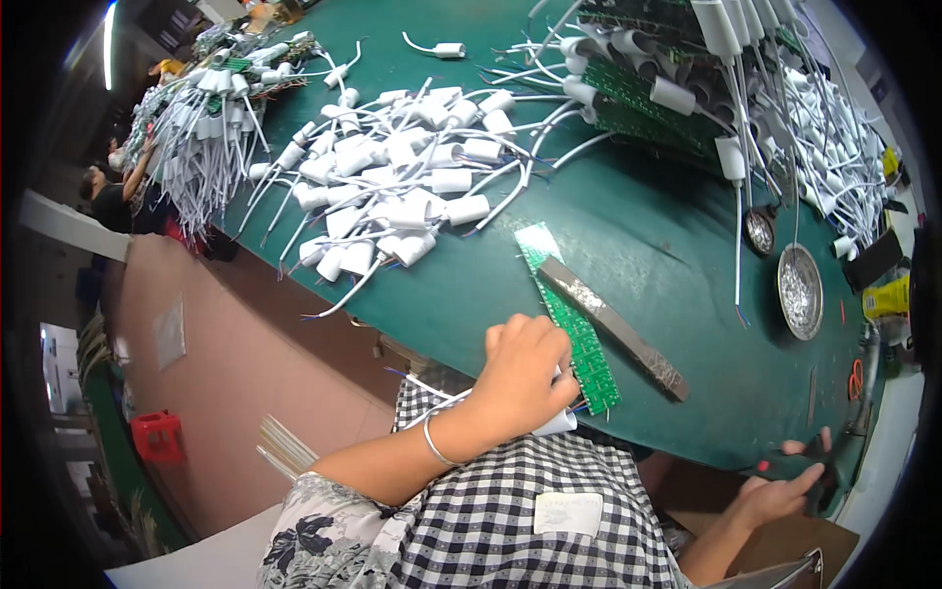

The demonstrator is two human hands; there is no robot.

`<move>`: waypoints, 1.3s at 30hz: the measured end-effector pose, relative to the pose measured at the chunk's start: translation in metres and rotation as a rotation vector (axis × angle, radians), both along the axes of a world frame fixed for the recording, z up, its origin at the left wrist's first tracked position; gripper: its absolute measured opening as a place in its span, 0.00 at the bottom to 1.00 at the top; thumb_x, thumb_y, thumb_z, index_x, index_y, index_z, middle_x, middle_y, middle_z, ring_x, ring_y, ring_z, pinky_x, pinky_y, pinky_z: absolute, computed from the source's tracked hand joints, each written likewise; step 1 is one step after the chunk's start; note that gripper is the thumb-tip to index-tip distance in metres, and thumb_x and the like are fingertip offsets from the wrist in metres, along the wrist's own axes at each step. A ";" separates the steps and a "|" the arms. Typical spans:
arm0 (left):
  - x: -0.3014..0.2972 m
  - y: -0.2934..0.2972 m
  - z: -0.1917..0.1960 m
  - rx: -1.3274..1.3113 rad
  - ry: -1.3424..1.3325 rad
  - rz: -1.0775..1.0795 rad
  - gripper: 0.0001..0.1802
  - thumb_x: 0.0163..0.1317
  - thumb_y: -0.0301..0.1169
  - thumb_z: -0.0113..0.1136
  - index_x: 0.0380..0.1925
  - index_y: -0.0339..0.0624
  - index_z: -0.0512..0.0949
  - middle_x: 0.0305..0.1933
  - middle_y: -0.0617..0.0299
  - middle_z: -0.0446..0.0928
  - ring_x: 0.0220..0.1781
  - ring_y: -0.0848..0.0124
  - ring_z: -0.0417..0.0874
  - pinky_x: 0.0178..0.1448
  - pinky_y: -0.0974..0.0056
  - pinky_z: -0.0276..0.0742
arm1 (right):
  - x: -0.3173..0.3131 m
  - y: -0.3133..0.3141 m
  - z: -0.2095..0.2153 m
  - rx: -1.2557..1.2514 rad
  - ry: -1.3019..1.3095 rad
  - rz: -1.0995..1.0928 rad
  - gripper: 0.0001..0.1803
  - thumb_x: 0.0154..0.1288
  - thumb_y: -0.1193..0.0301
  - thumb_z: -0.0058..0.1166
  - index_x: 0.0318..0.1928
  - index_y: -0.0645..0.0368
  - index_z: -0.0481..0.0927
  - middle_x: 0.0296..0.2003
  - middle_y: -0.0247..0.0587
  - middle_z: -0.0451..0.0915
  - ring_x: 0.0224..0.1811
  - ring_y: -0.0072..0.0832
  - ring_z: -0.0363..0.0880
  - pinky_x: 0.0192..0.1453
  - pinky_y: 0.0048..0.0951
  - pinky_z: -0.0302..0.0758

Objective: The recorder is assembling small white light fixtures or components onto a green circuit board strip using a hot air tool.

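Gripping a white plastic connector [555, 422] with thin wires trailing from it, the left hand [525, 378] is closing its fingers around the piece at the near edge of the green table [648, 245], just beside the lower end of a long green circuit board strip [569, 319]. A grey metal bar [613, 329] is lying across that strip. The right hand [785, 486] is wrapping around the handles of a dark tool [834, 461] at the table's right near edge, well apart from the left. Farther out, a pile of white wired connectors [392, 187] is spreading over the table, a stack of green circuit boards [667, 88] is sitting behind it, and 1 round metal dish [801, 292] is resting to the right.
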State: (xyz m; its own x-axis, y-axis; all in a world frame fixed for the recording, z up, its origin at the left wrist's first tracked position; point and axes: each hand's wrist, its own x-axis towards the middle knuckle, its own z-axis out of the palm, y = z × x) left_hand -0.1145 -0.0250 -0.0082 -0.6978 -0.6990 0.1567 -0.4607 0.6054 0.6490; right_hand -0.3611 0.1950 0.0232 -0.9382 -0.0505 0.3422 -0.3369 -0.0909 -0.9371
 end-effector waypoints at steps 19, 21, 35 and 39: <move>0.023 -0.120 0.031 -0.615 -0.159 0.309 0.12 0.51 0.30 0.66 0.37 0.50 0.79 0.42 0.67 0.79 0.50 0.63 0.73 0.54 0.54 0.57 | -0.005 0.002 -0.010 -0.026 0.022 0.178 0.22 0.72 0.63 0.41 0.57 0.67 0.67 0.53 0.47 0.74 0.29 0.22 0.70 0.39 0.26 0.73; 0.028 -0.133 0.022 -0.603 -0.337 0.249 0.16 0.52 0.32 0.67 0.43 0.52 0.79 0.45 0.66 0.79 0.53 0.62 0.73 0.56 0.52 0.55 | 0.001 -0.003 -0.010 -0.029 0.020 0.203 0.23 0.71 0.62 0.42 0.58 0.67 0.65 0.53 0.49 0.74 0.29 0.23 0.71 0.38 0.27 0.73; 0.009 -0.040 0.043 -0.176 -0.018 -0.041 0.15 0.51 0.25 0.62 0.42 0.40 0.77 0.35 0.55 0.76 0.37 0.56 0.78 0.40 0.59 0.75 | 0.044 -0.002 -0.026 -0.020 -0.048 0.426 0.31 0.65 0.57 0.50 0.60 0.67 0.64 0.50 0.52 0.73 0.28 0.28 0.75 0.28 0.26 0.74; 0.011 -0.024 0.019 -0.123 -0.121 -0.022 0.09 0.51 0.26 0.62 0.34 0.42 0.78 0.29 0.58 0.73 0.35 0.56 0.75 0.39 0.57 0.71 | 0.065 0.012 -0.033 0.121 -0.220 0.708 0.31 0.65 0.55 0.52 0.57 0.69 0.68 0.47 0.48 0.77 0.27 0.27 0.77 0.31 0.25 0.75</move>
